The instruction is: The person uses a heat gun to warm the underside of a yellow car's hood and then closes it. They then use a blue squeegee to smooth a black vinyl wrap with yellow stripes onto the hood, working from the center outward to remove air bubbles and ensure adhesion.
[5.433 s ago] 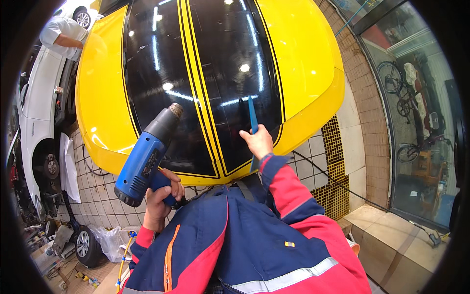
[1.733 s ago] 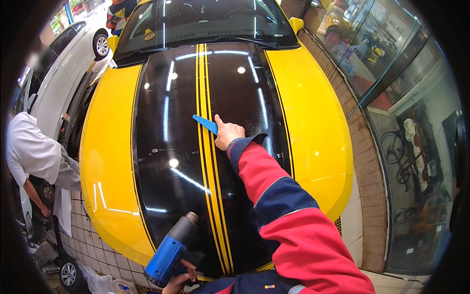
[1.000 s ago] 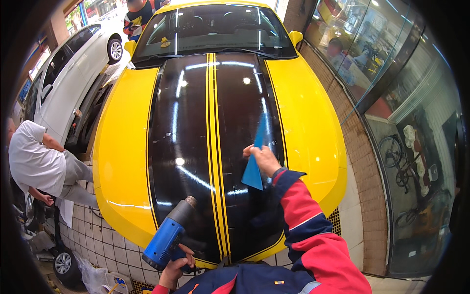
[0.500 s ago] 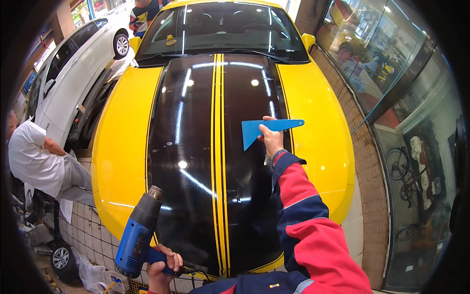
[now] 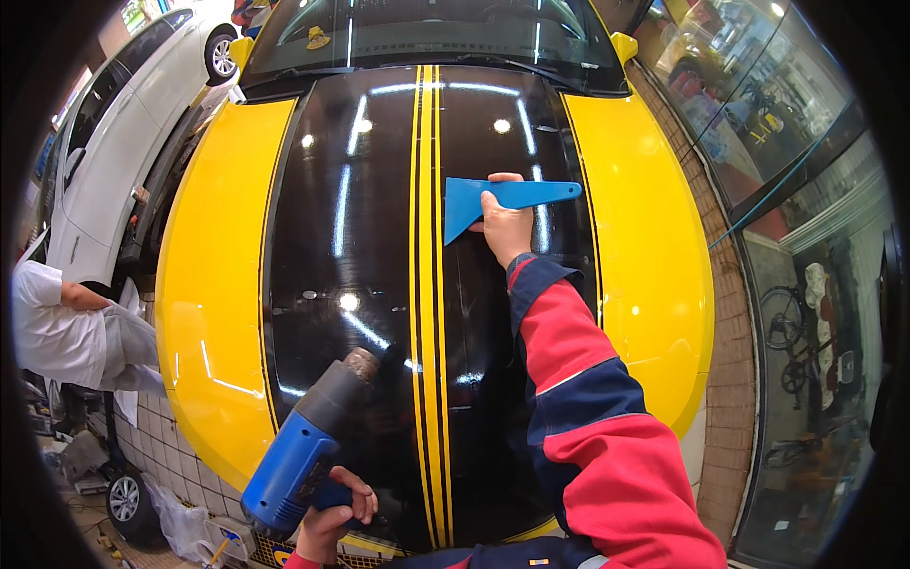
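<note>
A yellow car hood [image 5: 227, 256] with a wide black panel [image 5: 332, 228] and thin yellow centre stripes [image 5: 428, 313] spreads out before me. My right hand [image 5: 505, 223] is closed round a blue plastic squeegee [image 5: 517, 194], its wide straight edge beside the stripes. Whether that edge touches the surface I cannot tell. Low on the left, my left hand [image 5: 341, 512] grips the handle of a blue and black heat gun [image 5: 301, 455]. Its metal nozzle [image 5: 361, 362] points up and to the right, over the black panel.
Beyond the hood is the windshield [image 5: 427, 38]. A white car [image 5: 133, 114] stands at the left, with a person in a white shirt [image 5: 57, 322] beside it. A loose wheel [image 5: 131, 503] and plastic wrapping [image 5: 178, 517] lie at lower left. Glass panels [image 5: 806, 275] line the right.
My right hand has carried the squeegee left and farther up the hood, toward the stripes. The heat gun has swung right, its nozzle now over the black panel. The view has shifted slightly.
</note>
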`<state>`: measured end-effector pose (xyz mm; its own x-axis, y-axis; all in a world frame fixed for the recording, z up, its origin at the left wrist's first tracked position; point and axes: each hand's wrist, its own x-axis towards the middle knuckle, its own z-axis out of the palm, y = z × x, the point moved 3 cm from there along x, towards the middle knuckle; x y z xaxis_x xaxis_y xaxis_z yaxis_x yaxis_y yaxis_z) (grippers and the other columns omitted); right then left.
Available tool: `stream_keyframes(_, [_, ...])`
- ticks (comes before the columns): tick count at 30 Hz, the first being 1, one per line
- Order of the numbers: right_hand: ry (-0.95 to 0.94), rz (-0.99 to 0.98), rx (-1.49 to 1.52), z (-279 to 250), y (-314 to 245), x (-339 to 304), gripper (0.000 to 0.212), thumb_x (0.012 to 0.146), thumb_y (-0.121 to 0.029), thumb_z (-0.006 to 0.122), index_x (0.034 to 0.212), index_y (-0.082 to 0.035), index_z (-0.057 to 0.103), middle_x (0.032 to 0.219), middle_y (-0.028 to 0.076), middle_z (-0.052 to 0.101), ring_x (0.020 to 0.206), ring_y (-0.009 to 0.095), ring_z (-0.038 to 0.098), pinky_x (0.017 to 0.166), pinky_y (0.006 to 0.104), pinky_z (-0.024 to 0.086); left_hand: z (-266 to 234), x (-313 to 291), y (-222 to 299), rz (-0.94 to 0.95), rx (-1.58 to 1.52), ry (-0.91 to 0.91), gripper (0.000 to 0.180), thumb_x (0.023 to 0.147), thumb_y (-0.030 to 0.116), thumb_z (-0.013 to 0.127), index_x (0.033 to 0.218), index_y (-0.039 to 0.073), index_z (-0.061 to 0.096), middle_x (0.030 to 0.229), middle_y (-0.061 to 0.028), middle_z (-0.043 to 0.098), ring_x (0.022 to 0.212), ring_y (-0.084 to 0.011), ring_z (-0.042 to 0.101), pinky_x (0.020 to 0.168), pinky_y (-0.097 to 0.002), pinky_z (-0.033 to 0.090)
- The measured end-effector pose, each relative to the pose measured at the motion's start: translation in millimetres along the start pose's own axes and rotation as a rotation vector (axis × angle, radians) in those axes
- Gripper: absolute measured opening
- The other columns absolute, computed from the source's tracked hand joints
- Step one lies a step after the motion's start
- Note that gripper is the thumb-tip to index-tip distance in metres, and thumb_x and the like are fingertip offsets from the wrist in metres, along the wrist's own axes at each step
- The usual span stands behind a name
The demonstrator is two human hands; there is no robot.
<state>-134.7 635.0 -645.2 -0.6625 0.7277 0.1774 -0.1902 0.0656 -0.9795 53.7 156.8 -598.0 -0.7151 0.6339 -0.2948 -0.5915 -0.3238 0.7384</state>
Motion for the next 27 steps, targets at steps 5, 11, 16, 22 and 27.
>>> stream_keyframes(5, [0.002, 0.030, -0.040, 15.8, -3.2, 0.9, 0.027, 0.104, -0.007, 0.065, 0.130, -0.012, 0.061, 0.104, 0.011, 0.071, 0.084, 0.025, 0.078, 0.064, 0.0376, 0.069, 6.7, 10.3, -7.3, -0.036, -0.049, -0.070, 0.043, 0.080, 0.021, 0.084, 0.109, -0.006, 0.070, 0.071, -0.0103, 0.064, 0.065, -0.0242, 0.066, 0.076, -0.0405, 0.055])
stream_keyframes(11, [-0.021, 0.226, 0.326, -35.0, -21.2, 19.4, 0.034, 0.107, -0.012, 0.067, 0.140, -0.014, 0.061, 0.121, 0.013, 0.068, 0.097, 0.026, 0.076, 0.076, 0.0446, 0.070, 5.2, -3.8, -4.9, 0.042, -0.032, -0.082, 0.040, 0.083, 0.023, 0.081, 0.108, -0.005, 0.069, 0.070, -0.0089, 0.064, 0.061, -0.0246, 0.067, 0.073, -0.0413, 0.055])
stream_keyframes(16, [-0.047, 0.156, 0.077, -60.0, -7.5, -3.4, 0.030, 0.108, -0.012, 0.067, 0.137, -0.016, 0.062, 0.121, 0.012, 0.067, 0.099, 0.026, 0.075, 0.073, 0.0404, 0.070, -10.2, -11.4, -8.5, 0.065, -0.167, -0.066, 0.040, 0.081, 0.022, 0.083, 0.107, -0.007, 0.071, 0.071, -0.0099, 0.065, 0.062, -0.0236, 0.067, 0.074, -0.0406, 0.057])
stream_keyframes(22, [-0.089, 0.118, 0.045, -7.9, -6.7, -9.6, 0.031, 0.108, -0.010, 0.066, 0.137, -0.017, 0.061, 0.119, 0.009, 0.066, 0.098, 0.023, 0.074, 0.067, 0.0385, 0.070, -15.6, -7.9, -5.3, 0.108, -0.108, -0.037, 0.041, 0.082, 0.024, 0.080, 0.107, -0.006, 0.069, 0.069, -0.0089, 0.064, 0.061, -0.0238, 0.067, 0.074, -0.0404, 0.057])
stream_keyframes(27, [-0.137, 0.293, 0.171, -4.1, -30.0, -3.2, 0.032, 0.105, -0.013, 0.068, 0.137, -0.014, 0.063, 0.116, 0.010, 0.066, 0.094, 0.025, 0.073, 0.069, 0.0410, 0.070, -7.4, -8.2, -0.7, 0.101, -0.050, -0.045, 0.042, 0.081, 0.025, 0.082, 0.105, -0.007, 0.068, 0.069, -0.0087, 0.063, 0.062, -0.0233, 0.066, 0.073, -0.0397, 0.056])
